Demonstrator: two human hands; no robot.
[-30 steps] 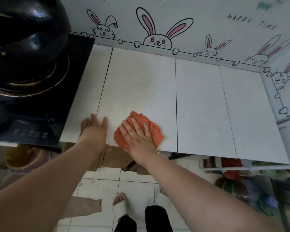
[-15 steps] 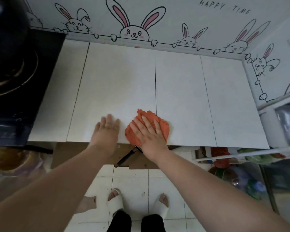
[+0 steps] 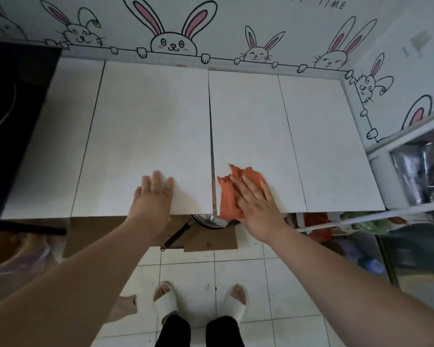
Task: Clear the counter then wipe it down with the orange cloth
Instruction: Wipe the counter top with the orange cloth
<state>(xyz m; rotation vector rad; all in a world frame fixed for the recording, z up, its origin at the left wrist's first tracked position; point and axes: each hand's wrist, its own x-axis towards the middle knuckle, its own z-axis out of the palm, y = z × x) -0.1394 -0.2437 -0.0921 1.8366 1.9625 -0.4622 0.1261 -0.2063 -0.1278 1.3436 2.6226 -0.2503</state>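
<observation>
The right hand (image 3: 254, 201) lay flat over the orange cloth (image 3: 228, 196), hiding the cloth's middle and right part; only its far and left edges showed. Just below the grip, a metal pan (image 3: 206, 219) sat mostly hidden under the counter (image 3: 148, 121) edge. Far left of the grip, the black stove (image 3: 10, 121) ran off the frame. Right of the grip, the shelf (image 3: 411, 136) contents were too blurred to name. Far above it, the wall lettering (image 3: 332, 4) was clipped by the top edge.
</observation>
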